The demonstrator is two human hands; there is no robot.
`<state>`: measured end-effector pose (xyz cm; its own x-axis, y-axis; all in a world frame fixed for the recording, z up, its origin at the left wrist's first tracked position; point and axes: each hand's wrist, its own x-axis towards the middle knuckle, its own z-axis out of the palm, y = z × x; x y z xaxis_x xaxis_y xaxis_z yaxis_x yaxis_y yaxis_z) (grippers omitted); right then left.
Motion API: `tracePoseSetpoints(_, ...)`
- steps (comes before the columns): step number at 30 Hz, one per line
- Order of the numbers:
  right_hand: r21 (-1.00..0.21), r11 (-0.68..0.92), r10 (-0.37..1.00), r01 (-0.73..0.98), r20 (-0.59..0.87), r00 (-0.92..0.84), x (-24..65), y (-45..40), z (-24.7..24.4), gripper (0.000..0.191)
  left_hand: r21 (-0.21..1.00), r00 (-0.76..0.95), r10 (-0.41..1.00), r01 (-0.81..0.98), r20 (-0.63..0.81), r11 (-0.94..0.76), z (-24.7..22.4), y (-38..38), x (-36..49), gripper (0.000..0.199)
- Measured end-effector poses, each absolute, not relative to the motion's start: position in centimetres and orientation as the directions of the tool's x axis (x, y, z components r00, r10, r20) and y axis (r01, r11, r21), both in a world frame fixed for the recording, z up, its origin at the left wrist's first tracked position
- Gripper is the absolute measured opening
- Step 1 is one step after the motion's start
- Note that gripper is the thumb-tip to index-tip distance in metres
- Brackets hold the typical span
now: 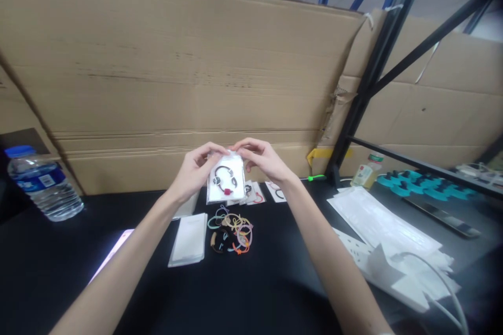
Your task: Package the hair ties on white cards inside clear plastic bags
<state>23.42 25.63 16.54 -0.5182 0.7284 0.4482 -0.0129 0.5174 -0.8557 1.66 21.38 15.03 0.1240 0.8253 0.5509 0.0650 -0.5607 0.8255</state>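
Observation:
Both hands pinch the top edge of a small clear bag [226, 198] that has a white card inside. On the card lies a dark bracelet [225, 168] with silver pieces and a red bead. My left hand [196, 170] is closed on the bag's upper left, and my right hand [265, 159] on its upper right. Below, on the black table, is a pile of colourful hair ties [231, 227]. To its left sits a stack of white cards or sleeves [188, 241]. Several carded bracelets [255, 193] lie behind, partly hidden by the bag and right hand.
A water bottle [45, 183] stands at the left, with a pink-edged phone-like item [112, 254] under my left forearm. At the right are white plastic bags [385, 220], a white power strip [385, 272] with cables, and a turquoise tray [424, 186]. Cardboard [176, 73] walls the back.

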Motion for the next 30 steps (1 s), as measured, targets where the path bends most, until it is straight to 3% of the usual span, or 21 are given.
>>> tracePoseSetpoints(6, -0.809, 0.586, 0.654, 0.045, 0.439, -0.616, 24.8, 25.0, 17.4, 0.024, 0.808, 0.256, 0.822, 0.185, 0.509, -0.559, 15.8, 21.1, 0.1, 0.021)
tracePoseSetpoints(13, -0.793, 0.595, 0.679, 0.133, 0.406, -0.612, 25.4, 25.7, 17.0, 0.029, 0.809, 0.475, 0.829, 0.339, 0.293, -0.48, 17.1, 20.4, -1.4, 0.031)
tracePoseSetpoints(21, -0.751, 0.633, 0.694, 0.191, 0.44, -0.569, 22.4, 26.8, 14.3, 0.023, 0.742, 0.386, 0.885, 0.505, 0.261, -0.44, 15.8, 22.0, -2.1, 0.032)
tracePoseSetpoints(30, -0.801, 0.564, 0.788, 0.2, 0.45, -0.421, 19.9, 28.7, 11.0, 0.031, 0.796, 0.273, 0.93, 0.49, 0.247, -0.356, 13.9, 23.5, -2.0, 0.032)
